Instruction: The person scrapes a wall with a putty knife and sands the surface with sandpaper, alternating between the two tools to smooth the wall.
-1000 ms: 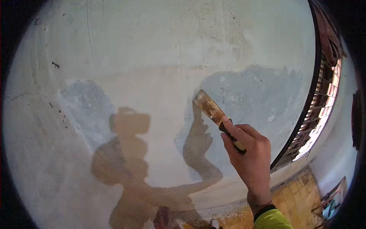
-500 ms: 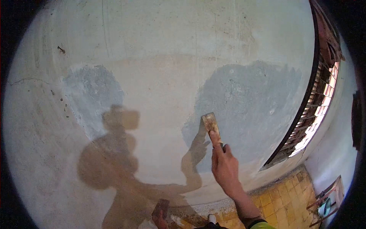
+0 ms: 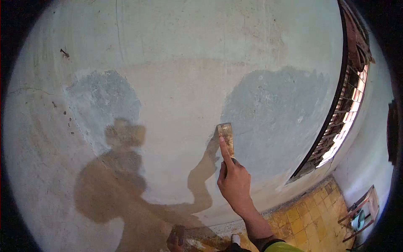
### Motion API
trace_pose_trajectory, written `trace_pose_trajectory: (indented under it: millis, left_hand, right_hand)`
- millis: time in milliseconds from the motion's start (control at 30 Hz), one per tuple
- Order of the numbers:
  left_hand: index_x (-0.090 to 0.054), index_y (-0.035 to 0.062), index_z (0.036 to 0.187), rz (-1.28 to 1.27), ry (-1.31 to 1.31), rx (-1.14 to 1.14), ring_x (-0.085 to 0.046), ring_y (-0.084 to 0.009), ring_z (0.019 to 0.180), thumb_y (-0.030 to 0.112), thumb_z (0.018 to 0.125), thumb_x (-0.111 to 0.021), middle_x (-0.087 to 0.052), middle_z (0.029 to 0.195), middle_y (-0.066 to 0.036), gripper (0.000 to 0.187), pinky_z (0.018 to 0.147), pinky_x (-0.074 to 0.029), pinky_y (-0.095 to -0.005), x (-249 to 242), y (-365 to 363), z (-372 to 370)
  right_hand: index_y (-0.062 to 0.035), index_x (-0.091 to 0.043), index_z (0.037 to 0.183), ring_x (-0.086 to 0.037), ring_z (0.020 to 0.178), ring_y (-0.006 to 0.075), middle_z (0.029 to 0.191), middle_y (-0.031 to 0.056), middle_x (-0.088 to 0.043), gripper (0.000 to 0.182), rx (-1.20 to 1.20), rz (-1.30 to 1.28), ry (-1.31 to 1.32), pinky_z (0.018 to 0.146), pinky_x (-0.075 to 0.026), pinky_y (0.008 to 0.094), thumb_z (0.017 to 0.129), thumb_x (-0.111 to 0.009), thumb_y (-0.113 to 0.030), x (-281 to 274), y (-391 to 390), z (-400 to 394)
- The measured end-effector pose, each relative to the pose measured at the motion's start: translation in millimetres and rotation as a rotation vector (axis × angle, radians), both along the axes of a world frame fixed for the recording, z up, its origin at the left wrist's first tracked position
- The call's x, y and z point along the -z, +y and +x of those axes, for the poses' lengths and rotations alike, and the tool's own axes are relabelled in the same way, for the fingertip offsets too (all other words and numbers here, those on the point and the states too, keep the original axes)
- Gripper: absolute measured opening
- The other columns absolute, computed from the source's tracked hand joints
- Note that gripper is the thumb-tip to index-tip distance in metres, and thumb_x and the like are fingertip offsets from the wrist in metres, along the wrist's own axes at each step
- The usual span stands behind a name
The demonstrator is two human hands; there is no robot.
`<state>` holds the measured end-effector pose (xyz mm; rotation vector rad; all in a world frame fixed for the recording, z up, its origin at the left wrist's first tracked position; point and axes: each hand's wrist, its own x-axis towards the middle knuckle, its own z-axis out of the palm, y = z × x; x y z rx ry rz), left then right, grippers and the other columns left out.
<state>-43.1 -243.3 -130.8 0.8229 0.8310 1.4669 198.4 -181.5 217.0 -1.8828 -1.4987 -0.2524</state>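
My right hand [image 3: 236, 185] grips a putty knife [image 3: 226, 136], its index finger laid along the stained blade. The blade's end meets the wall at the left edge of a large grey patch [image 3: 273, 109]. Low in the view, my left hand [image 3: 174, 245] is partly cut off by the frame edge and in shadow. It holds a flat, dark brown rectangular piece [image 3: 178, 233] whose exact kind I cannot make out. A second grey patch [image 3: 103, 98] lies further left on the pale wall [image 3: 176, 96].
A barred window [image 3: 344, 113] with a dark frame is on the right. Yellow floor tiles [image 3: 310, 216] show below. A wooden chair or stand [image 3: 369, 206] with a light blue container [image 3: 358, 220] stands lower right. A nail-like piece [image 3: 64, 53] sticks out of the wall, upper left.
My right hand and the putty knife have moved a little left and the blade is more upright. The left hand's flat piece sits slightly lower. My shadow has shifted left.
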Motion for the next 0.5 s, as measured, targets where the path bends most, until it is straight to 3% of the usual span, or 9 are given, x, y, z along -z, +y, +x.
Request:
trace_pose_trajectory:
  millis: [233, 300, 500]
  left_hand:
    - [-0.054, -0.0032, 0.130, -0.128, 0.074, -0.141, -0.060, -0.0267, 0.115, 0.017, 0.094, -0.059, -0.059, 0.130, -0.016, 0.042, 0.097, -0.050, -0.0376, 0.4, 16.7, -2.2]
    - [-0.055, -0.0033, 0.129, -0.173, 0.104, -0.181, -0.061, -0.0272, 0.113, 0.016, 0.093, -0.060, -0.060, 0.128, -0.016, 0.042, 0.096, -0.051, -0.0383, 5.8, 14.4, -5.2]
    - [-0.056, -0.0035, 0.126, -0.279, 0.196, -0.316, -0.064, -0.0288, 0.109, 0.011, 0.089, -0.064, -0.062, 0.124, -0.017, 0.040, 0.093, -0.053, -0.0403, 10.3, 17.0, -16.4]
  right_hand:
    - [-0.0245, -0.025, 0.154, -0.062, 0.058, 0.0329, 0.076, 0.0184, -0.064, 0.085, -0.008, 0.015, 0.039, 0.053, -0.051, 0.0444, 0.081, -0.055, 0.006, 10.9, 3.1, -2.9]
    - [-0.0302, -0.013, 0.156, -0.060, 0.053, 0.0328, 0.069, 0.0167, -0.058, 0.093, -0.020, 0.085, 0.042, 0.050, -0.051, 0.0451, 0.080, -0.058, -0.002, 11.7, 8.6, -5.2]
    - [-0.0298, -0.013, 0.156, -0.061, 0.054, 0.0342, 0.070, 0.0184, -0.059, 0.093, -0.034, 0.054, 0.086, 0.050, -0.051, 0.0463, 0.080, -0.057, -0.001, 14.7, 5.8, -6.5]
